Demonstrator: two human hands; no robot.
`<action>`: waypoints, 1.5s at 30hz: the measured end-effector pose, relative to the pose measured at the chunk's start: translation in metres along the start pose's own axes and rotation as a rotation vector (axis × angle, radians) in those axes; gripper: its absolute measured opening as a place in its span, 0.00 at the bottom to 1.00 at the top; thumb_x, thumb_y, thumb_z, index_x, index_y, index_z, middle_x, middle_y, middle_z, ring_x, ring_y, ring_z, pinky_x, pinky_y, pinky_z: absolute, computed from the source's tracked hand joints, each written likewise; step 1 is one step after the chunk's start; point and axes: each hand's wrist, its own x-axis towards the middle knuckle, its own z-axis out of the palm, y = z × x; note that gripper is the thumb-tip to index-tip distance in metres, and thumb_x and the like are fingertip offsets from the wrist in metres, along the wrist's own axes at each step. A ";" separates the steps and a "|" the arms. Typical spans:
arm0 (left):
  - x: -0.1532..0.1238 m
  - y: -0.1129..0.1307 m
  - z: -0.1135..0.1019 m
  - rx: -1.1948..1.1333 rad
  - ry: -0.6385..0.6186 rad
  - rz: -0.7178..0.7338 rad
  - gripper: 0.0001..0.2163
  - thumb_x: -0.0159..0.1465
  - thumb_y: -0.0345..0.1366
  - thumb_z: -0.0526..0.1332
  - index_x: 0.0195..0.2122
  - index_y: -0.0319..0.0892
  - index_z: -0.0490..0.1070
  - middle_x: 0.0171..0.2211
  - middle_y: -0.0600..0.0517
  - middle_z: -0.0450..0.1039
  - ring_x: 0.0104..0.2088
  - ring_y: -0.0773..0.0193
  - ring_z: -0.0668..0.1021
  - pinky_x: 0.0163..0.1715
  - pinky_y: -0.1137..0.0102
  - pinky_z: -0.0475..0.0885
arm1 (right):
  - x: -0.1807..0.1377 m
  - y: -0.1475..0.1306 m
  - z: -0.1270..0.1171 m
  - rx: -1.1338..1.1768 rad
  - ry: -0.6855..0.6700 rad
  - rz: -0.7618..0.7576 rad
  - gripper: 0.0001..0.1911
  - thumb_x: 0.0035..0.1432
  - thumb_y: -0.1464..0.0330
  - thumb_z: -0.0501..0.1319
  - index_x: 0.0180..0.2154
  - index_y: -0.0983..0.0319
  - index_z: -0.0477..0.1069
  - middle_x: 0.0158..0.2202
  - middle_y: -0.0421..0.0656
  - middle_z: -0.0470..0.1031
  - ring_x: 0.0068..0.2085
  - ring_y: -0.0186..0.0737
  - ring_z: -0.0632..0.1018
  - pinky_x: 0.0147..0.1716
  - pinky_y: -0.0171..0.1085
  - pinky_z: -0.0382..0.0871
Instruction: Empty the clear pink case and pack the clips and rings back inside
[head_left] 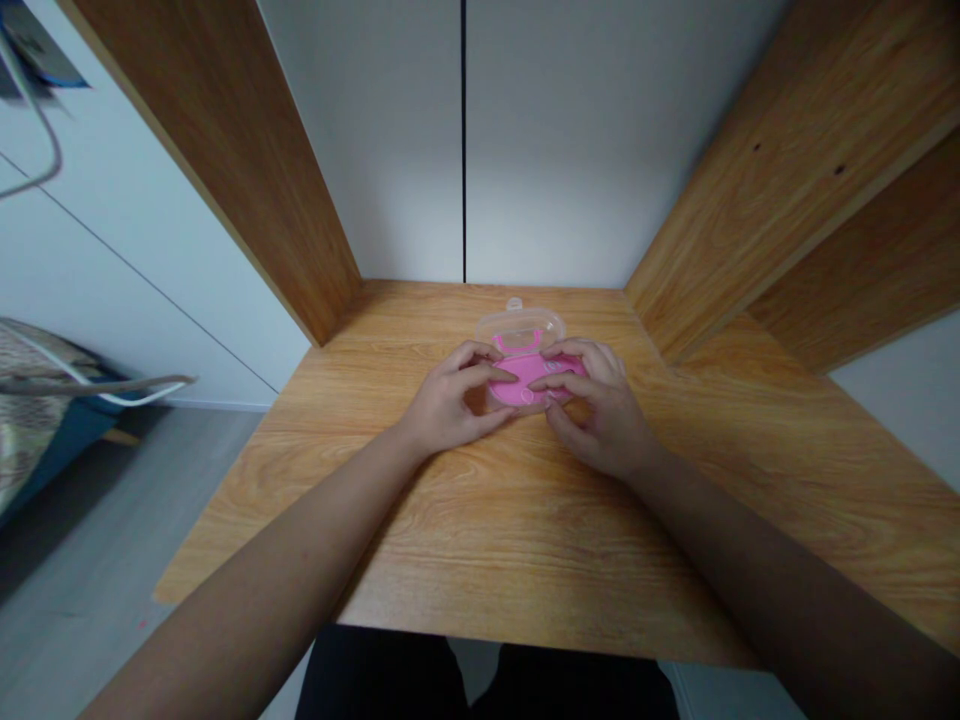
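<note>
A small clear plastic box lies on the wooden table, its transparent lid (553, 327) swung up at the back with a pink handle (517, 342) at its base. Filling the box is a flat, rounded pink piece (529, 373) with faint markings; what kind of thing it is I cannot tell. My left hand (454, 398) grips the box's left side, its fingers reaching over the pink piece and its thumb along the front edge. On the other side, my right hand (596, 405) is closed round the right end, fingers bent over the pink piece and thumb at the front.
The wooden tabletop (480, 540) runs back to pale panels (547, 140). Wooden uprights stand at the left (247, 150) and right (750, 180). At far left a bent white tube (142, 398) sticks out above the floor (187, 450), beside patterned fabric (34, 400).
</note>
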 end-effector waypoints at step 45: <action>-0.002 -0.012 -0.004 0.047 0.091 -0.069 0.42 0.55 0.38 0.73 0.69 0.47 0.55 0.67 0.37 0.58 0.66 0.43 0.66 0.52 0.54 0.78 | -0.008 0.029 0.023 0.493 -0.057 0.358 0.58 0.54 0.58 0.71 0.73 0.54 0.35 0.65 0.53 0.65 0.64 0.52 0.70 0.63 0.55 0.65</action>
